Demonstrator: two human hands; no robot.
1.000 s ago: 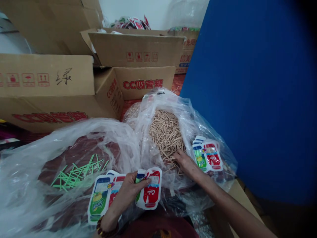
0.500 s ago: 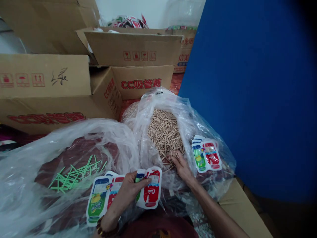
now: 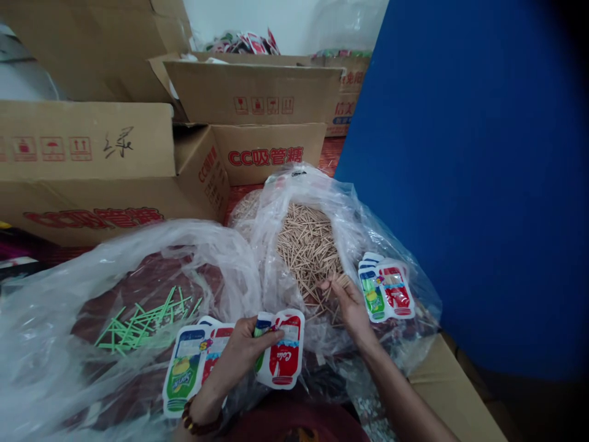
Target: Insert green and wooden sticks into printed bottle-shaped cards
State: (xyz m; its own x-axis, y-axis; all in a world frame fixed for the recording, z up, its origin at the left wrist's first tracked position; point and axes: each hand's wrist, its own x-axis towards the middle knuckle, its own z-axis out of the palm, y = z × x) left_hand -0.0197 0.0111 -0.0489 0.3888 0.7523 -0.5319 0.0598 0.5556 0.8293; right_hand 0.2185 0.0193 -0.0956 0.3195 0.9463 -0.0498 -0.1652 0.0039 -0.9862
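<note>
Boxes (image 3: 257, 89) stand behind an open bag (image 3: 271, 258), its mouth spread seemingly for easy reach; the left hand (image 3: 243, 347) pinches a pouch (image 3: 288, 356), and the right hand (image 3: 353, 310) grasps sticks (image 3: 341, 280) at the heap (image 3: 306, 239)'s near edge

Dim, cool light; source out of my view. Brightest patch is the pale wall (image 3: 289, 21) at 12 o'clock. The blue panel (image 3: 446, 184), 3 o'clock, looks dull and fades to black at the curved edge, 2 and 4 o'clock. Milky sheen on the bag (image 3: 50, 319) at 8. Shadow inside the box (image 3: 87, 141) at 10. My right hand (image 3: 347, 298) a touch soft; farther sticks (image 3: 308, 245) blend together. Wide-lens stretch toward the edges.
</note>
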